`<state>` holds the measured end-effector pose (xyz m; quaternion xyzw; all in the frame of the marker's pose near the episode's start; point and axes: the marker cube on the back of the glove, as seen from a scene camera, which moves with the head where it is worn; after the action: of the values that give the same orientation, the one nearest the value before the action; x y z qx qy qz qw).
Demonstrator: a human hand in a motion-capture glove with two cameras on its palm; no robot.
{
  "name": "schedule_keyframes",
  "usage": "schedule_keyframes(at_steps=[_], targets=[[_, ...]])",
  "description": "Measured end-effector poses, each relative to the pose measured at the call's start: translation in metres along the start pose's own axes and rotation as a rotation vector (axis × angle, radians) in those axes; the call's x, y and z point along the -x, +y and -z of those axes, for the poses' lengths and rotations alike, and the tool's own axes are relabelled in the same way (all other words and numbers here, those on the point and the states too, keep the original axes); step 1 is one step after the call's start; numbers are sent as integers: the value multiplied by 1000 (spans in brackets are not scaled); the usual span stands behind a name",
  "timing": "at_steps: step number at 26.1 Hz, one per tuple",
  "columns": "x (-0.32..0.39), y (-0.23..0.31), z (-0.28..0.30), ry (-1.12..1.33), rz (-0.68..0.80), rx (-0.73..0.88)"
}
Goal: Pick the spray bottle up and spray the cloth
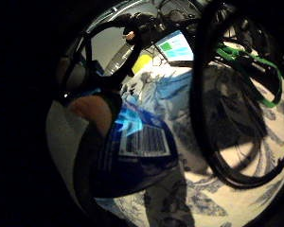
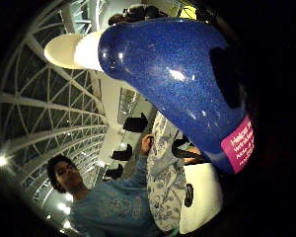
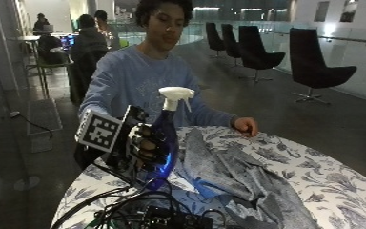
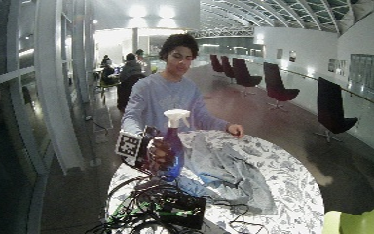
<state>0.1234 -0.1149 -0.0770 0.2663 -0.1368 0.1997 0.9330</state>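
Pickup looks done — right hand (image 3: 146, 145) curls round the blue spray bottle (image 3: 165, 129), held upright just beside the grey cloth (image 3: 234, 174) on the table (image 3: 335, 186) — so next its white nozzle (image 3: 175, 92) wants aiming at the cloth, a finger on the trigger

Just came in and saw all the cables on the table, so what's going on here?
A person seated at a round table grips a blue spray bottle in their gloved right hand, holding it upright above the patterned tabletop. Its white nozzle points toward a grey cloth lying crumpled on the table beside the bottle. Their bare left hand rests on the far edge of the table. No spray is visible.
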Motion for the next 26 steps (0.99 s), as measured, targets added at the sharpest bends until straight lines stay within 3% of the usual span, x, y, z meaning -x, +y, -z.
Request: schedule_keyframes(at_steps=[13, 26], targets=[[50, -12, 3, 410, -157, 455], [60, -24, -16, 703, -226, 544]])
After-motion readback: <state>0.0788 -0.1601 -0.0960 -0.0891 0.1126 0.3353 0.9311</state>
